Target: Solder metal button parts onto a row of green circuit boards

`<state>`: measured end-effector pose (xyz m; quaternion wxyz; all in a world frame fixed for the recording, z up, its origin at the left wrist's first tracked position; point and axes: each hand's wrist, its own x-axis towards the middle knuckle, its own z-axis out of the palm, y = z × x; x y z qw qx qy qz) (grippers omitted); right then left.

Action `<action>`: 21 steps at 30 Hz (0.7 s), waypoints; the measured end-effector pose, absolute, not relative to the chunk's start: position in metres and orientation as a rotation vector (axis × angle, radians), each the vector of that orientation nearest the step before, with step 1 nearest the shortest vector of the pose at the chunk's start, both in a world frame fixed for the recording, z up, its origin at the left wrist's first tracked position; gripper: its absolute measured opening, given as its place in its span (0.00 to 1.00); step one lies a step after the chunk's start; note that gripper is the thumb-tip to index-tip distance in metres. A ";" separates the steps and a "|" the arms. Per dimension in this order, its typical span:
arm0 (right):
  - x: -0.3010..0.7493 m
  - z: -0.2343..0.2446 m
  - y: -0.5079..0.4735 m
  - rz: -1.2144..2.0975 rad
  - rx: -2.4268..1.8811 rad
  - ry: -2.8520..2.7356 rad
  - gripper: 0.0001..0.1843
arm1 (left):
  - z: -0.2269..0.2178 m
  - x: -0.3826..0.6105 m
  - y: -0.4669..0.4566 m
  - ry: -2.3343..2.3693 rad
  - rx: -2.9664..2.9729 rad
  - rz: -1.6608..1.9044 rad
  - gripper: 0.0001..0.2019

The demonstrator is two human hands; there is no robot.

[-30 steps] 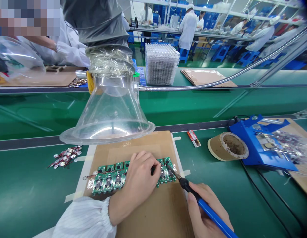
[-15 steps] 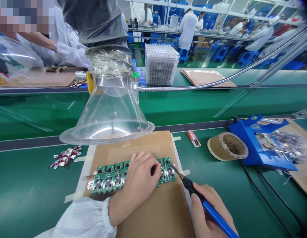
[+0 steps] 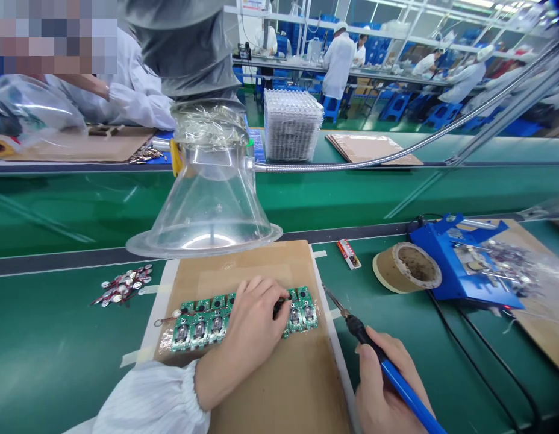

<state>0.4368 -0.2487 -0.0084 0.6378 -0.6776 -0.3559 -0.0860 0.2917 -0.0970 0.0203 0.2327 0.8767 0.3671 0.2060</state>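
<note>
A row of green circuit boards [image 3: 200, 328] lies on a brown cardboard sheet [image 3: 270, 386]. My left hand [image 3: 256, 310] rests across the middle of the row, hiding several boards. Its thumb and forefinger are pinched together near the right end; what is between them, if anything, I cannot make out. With my right hand [image 3: 392, 374] I grip a soldering iron [image 3: 399, 381] by its blue handle. The iron's tip is to the right of the last board, apart from it. A small disc with red wires [image 3: 176, 314] sits at the row's left end.
A clear fume hood [image 3: 211, 211] hangs above the cardboard's far edge. More wired discs [image 3: 123, 284] are heaped at left. To the right are a cardboard-coloured round pot [image 3: 403, 268], a blue stand [image 3: 446, 271] and a small red-white packet [image 3: 349, 254]. A co-worker's sleeve [image 3: 139, 105] shows across the bench.
The soldering iron's tip has lifted off the rightmost board and moved right, with my right hand. My left hand stays pinched over the boards. The camera view has shifted slightly.
</note>
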 end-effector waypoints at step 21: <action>0.582 -0.003 -0.222 -0.079 -1.532 -0.230 0.21 | 0.034 0.049 -0.137 1.689 1.903 0.587 0.24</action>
